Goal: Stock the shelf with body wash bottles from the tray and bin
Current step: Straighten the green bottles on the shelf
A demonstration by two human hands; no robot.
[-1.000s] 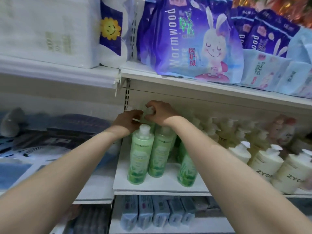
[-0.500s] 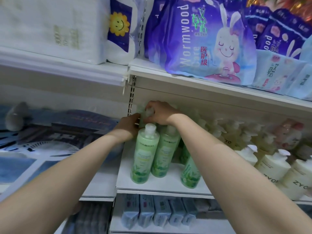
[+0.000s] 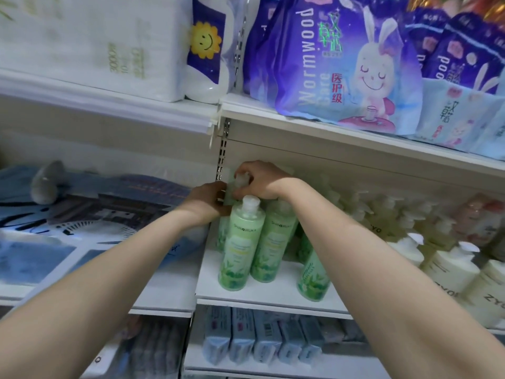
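Both hands have pushed deeper — the right hand [image 3: 259, 183] pinches the back bottle's [image 3: 240, 184] cap, the left hand [image 3: 207, 198] grips its side; the bottle stands upright, behind the front row.

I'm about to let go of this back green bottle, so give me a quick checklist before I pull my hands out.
1. Right hand grips the back bottle's cap: ok.
2. Left hand steadies its side: ok.
3. Back bottle seated flat on the shelf: cannot tell, base hidden.
4. Front green bottles upright: ok.
5. Green bottle under the right forearm upright: not ok, it leans.
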